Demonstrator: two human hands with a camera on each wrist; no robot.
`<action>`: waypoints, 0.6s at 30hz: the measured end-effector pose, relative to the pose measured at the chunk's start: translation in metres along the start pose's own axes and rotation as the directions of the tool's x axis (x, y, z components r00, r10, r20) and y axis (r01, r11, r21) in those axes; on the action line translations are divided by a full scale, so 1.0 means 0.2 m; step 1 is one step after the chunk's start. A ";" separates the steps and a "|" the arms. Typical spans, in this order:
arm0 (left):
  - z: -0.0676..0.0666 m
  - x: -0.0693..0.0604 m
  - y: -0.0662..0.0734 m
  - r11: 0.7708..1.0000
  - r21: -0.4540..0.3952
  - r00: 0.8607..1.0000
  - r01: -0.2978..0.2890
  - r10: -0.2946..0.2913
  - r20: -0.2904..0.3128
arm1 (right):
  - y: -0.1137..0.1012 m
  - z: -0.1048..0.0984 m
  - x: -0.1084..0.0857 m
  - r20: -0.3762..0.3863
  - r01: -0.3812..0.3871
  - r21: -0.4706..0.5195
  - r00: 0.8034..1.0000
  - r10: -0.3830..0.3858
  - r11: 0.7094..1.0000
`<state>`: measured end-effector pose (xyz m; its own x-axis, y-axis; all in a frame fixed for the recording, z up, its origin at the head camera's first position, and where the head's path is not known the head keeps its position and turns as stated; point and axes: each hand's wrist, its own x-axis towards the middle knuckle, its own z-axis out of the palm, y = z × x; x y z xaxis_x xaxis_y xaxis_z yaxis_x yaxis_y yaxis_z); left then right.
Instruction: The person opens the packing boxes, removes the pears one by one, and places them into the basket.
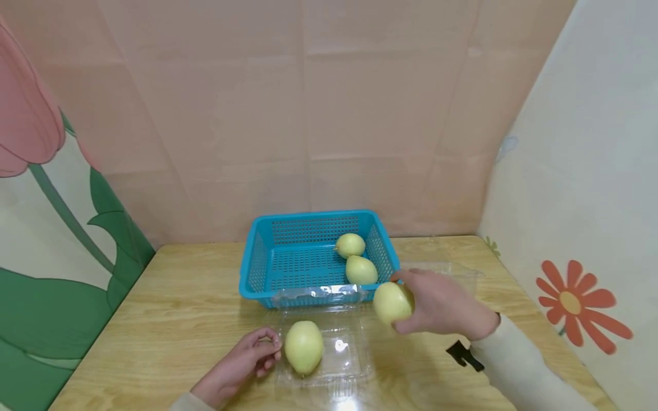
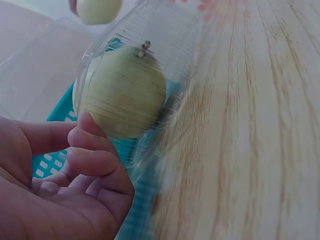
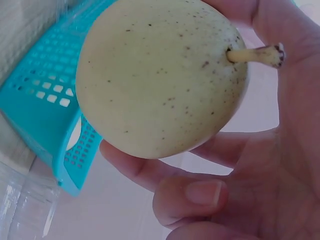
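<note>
My right hand [image 1: 437,299] holds a pale yellow-green pear [image 1: 393,303] above the table, to the right of the clear plastic container [image 1: 354,348]. In the right wrist view the fingers curl round this speckled pear [image 3: 160,80], whose stem points toward the palm. One pear [image 1: 304,347] lies in the left part of the container. At the container's left edge, my left hand [image 1: 253,357] pinches the rim between thumb and fingertip, as the left wrist view shows. Two more pears [image 1: 350,245] sit in the right side of the blue basket [image 1: 247,268].
The blue basket stands behind the container, whose far flap touches or overlaps the basket's front rim. Another clear plastic piece [image 1: 462,271] lies to the basket's right, partly behind my right hand. The wooden table [image 1: 169,302] meets a pink backdrop at the rear.
</note>
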<state>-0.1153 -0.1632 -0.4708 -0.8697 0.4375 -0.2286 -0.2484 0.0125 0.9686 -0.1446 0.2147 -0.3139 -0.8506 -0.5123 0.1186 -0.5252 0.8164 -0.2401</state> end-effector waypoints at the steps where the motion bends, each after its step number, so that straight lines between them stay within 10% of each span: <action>1: 0.00 0.00 0.00 1.000 0.000 1.000 -0.005 0.005 0.003 | 0.01 -0.01 0.01 0.001 -0.003 0.001 1.000 0.003 1.000; 18: -0.01 -0.02 0.01 1.000 0.008 1.000 -0.015 0.015 0.012 | 0.09 -0.04 0.32 -0.007 -0.025 0.073 1.000 0.025 0.997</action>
<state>-0.1136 -0.1669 -0.4681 -0.8680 0.4487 -0.2129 -0.2316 0.0135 0.9727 -0.2096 0.1984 -0.3033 -0.8638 -0.4897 0.1188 -0.5006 0.8072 -0.3127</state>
